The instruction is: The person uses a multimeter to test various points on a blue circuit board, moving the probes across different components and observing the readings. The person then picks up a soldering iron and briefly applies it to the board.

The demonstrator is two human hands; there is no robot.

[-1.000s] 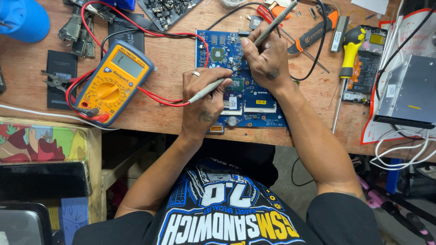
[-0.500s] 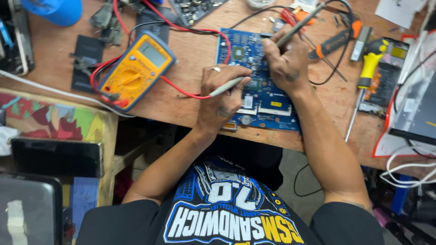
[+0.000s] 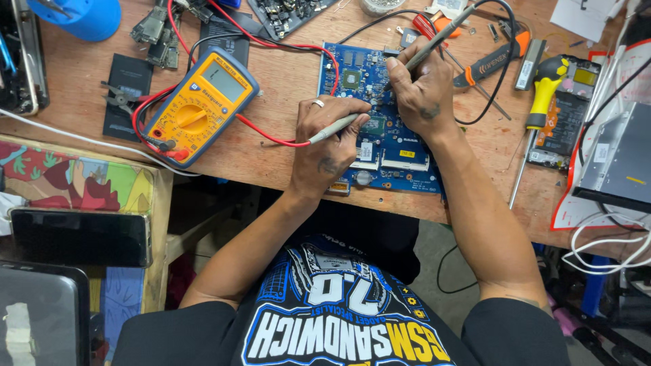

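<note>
A blue circuit board (image 3: 397,159) lies on the wooden workbench (image 3: 285,81), reaching to its near edge. My left hand (image 3: 329,146) grips a grey test probe (image 3: 332,129) with a red lead, its tip down on the board's middle. My right hand (image 3: 420,88) holds a second grey probe (image 3: 434,41) with a black lead, tip pressed to the board's upper part. Both leads run to a yellow multimeter (image 3: 200,105) lying to the left of the board.
A yellow-handled screwdriver (image 3: 539,102), an orange-handled tool (image 3: 488,64) and a grey drive (image 3: 614,159) lie at the right. A blue cup (image 3: 81,17) and small dark parts (image 3: 129,95) sit at the left. A dark phone (image 3: 81,237) rests on a painted side shelf.
The view has shifted so the bench sits further right. Both hands stay on the board with their probes, barely moving.
</note>
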